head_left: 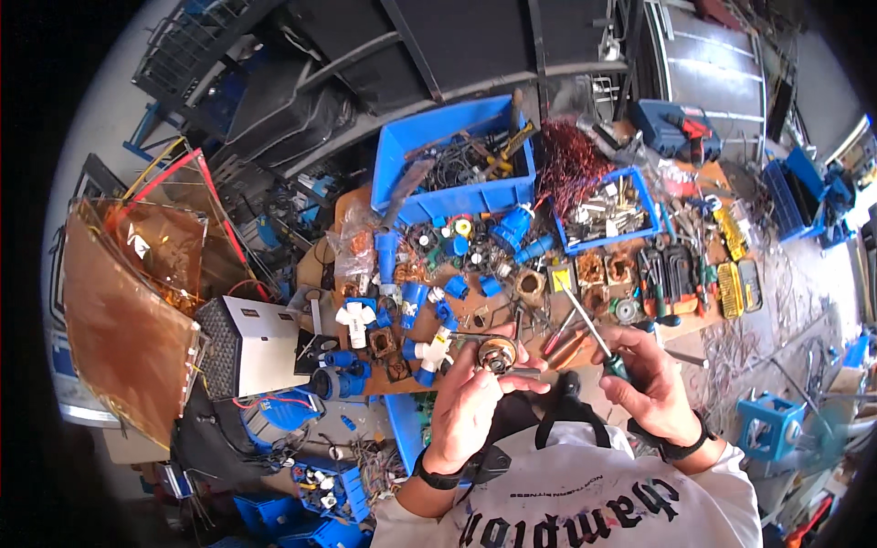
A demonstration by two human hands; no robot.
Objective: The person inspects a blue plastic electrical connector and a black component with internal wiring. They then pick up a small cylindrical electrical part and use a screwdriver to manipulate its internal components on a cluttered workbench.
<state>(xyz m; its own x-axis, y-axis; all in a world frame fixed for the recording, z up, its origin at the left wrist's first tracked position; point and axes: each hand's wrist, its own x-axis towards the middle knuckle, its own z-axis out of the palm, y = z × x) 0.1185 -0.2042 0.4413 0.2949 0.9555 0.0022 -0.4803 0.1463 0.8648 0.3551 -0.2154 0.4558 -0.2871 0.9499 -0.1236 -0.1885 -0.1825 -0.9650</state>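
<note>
Lower centre: left hand (468, 402), grip closed on a round metal part (498, 355); right hand (655, 382) (farther right), grip curled about a green-handled screwdriver (598, 339).

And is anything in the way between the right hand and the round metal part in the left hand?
No separate obstacle shows between the right hand and the round metal part; only the left hand's own fingers reach into that side. The red-handled tool seen there appears to lie beyond, on the bench.
</note>
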